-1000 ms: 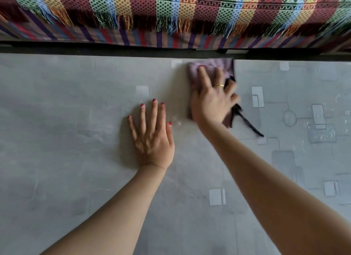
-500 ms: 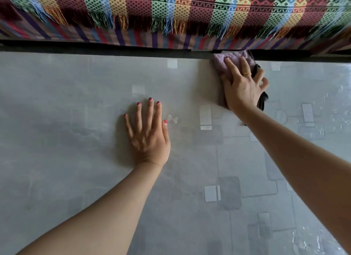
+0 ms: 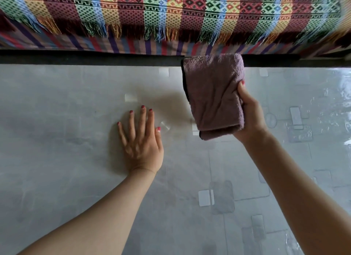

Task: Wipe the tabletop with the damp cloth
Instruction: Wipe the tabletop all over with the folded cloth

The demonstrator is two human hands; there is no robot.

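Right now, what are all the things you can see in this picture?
cloth: one, purple, folded, held up over the far edge of the tabletop.
tabletop: one, grey with pale squares, shiny wet patches at right.
woven blanket: one, many-coloured stripes with fringe, beyond the table's far edge.
left hand: one, flat on the tabletop, fingers straight.
right hand: one, grips the cloth's right side.

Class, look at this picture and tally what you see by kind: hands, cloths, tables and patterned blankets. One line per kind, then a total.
Hands: 2, the left hand flat on the table, the right hand gripping the cloth
Cloths: 1, the purple cloth
Tables: 1, the grey table
Patterned blankets: 1, the fringed blanket
Total: 5
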